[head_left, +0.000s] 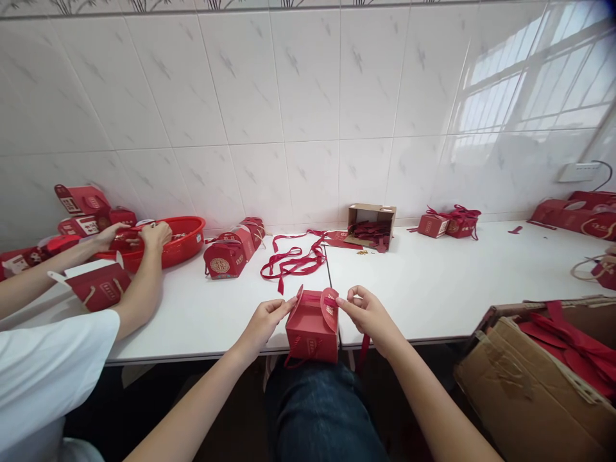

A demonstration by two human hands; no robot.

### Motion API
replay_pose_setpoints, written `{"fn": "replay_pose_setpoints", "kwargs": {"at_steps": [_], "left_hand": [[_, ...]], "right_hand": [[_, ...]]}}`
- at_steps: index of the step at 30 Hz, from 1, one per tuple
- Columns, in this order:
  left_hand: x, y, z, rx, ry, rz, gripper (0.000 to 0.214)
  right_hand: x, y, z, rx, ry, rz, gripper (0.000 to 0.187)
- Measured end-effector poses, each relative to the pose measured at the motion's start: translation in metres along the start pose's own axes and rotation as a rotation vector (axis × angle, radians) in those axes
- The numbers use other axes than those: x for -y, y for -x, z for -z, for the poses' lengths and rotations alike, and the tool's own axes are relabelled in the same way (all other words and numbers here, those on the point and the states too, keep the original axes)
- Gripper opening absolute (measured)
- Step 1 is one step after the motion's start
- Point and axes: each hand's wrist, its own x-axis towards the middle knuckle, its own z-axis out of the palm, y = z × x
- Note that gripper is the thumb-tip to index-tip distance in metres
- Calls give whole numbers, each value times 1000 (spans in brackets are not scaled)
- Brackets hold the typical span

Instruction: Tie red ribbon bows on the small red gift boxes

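A small red gift box stands at the front edge of the white table, over my lap. My left hand pinches its left top flap. My right hand pinches the rounded right flap, fingers closed on it. The box's top is partly open between the two flaps. A red ribbon hangs down from under my right hand at the table's edge.
Loose red ribbons lie just beyond the box. Finished red boxes and a red basin sit at left, where a co-worker in a white sleeve works. A small carton stands by the wall, a large cardboard carton at lower right.
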Motion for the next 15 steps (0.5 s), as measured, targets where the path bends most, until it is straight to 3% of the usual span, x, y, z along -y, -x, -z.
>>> {"fn": "replay_pose_setpoints", "kwargs": {"at_steps": [4, 11, 15], "left_hand": [[11, 1, 6, 42, -3, 104, 51], [22, 11, 15, 172, 192, 162, 48], [23, 8, 25, 105, 190, 144, 46]], "right_hand": [[-11, -2, 9, -26, 78, 15, 43], [-16, -13, 21, 32, 131, 123, 43], [-14, -22, 27, 74, 274, 204, 37]]}}
